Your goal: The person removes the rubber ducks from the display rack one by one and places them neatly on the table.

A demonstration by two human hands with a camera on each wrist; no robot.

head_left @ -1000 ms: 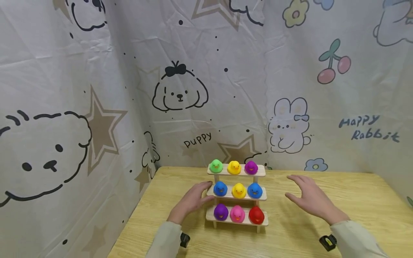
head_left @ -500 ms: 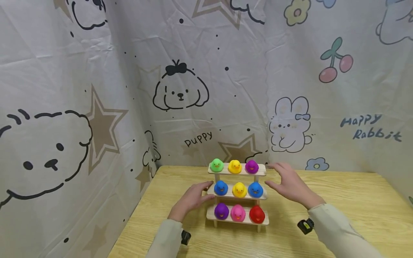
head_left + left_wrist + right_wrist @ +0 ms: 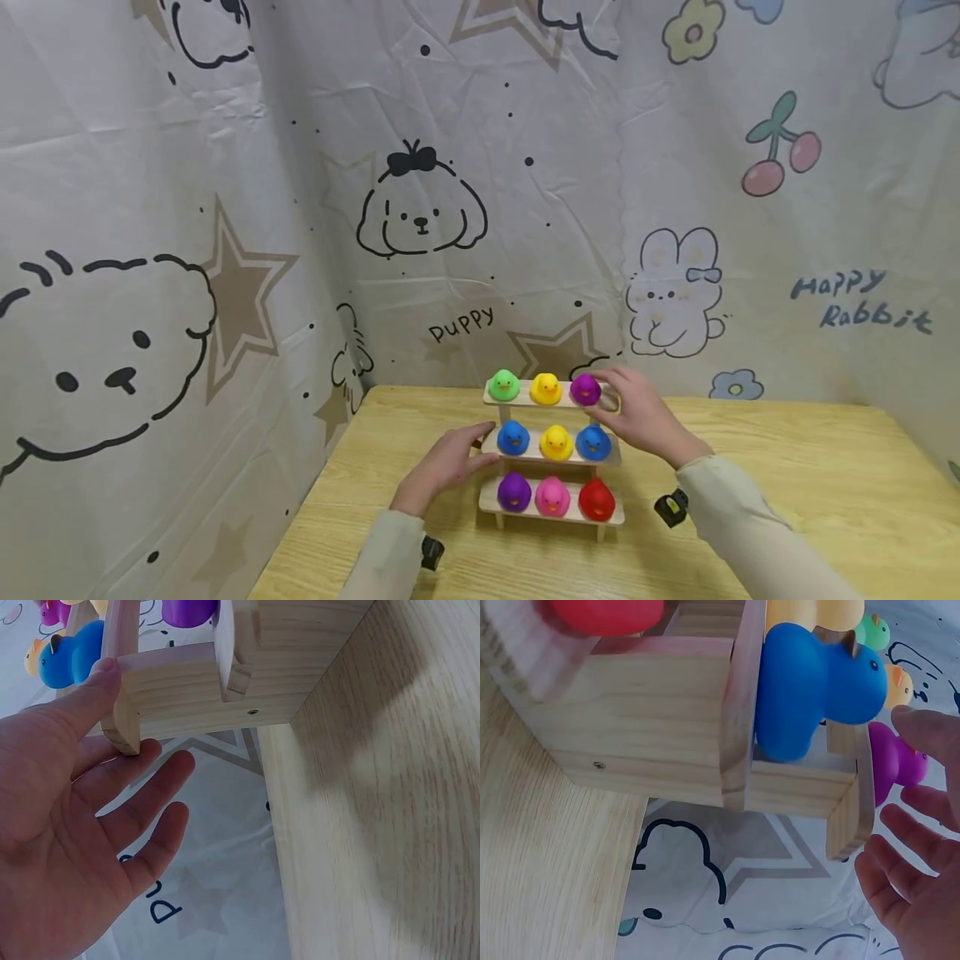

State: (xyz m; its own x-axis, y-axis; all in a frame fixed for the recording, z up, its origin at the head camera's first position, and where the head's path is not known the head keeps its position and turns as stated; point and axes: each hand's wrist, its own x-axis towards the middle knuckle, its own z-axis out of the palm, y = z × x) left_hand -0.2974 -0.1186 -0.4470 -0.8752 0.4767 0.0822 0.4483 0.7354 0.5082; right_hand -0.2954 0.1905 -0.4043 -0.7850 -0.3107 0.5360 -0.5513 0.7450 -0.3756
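In the head view, a three-tier wooden display shelf (image 3: pixel 525 506) bears several rubber ducks. My left hand (image 3: pixel 438 468) holds the left end of its middle tier, the thumb (image 3: pixel 101 682) on one face of the board and a finger behind it. Beside the top tier's right end, my right hand (image 3: pixel 643 417) has thumb and fingers spread around the magenta-purple duck (image 3: pixel 585 389). The right wrist view shows that duck (image 3: pixel 889 765) between the thumb and the fingers; firm contact is not visible. A blue duck (image 3: pixel 593 442) sits just below the right hand.
The top tier also carries a green duck (image 3: pixel 504 385) and a yellow duck (image 3: pixel 546 388). On the bottom tier are a dark purple duck (image 3: pixel 514 492), a pink duck (image 3: pixel 552 497) and a red duck (image 3: pixel 597 501). A printed curtain (image 3: pixel 465 250) hangs behind the wooden table (image 3: pixel 787 467).
My right hand has moved left from beside the shelf to the purple duck on the top tier. My left hand has stayed at the middle tier's end.
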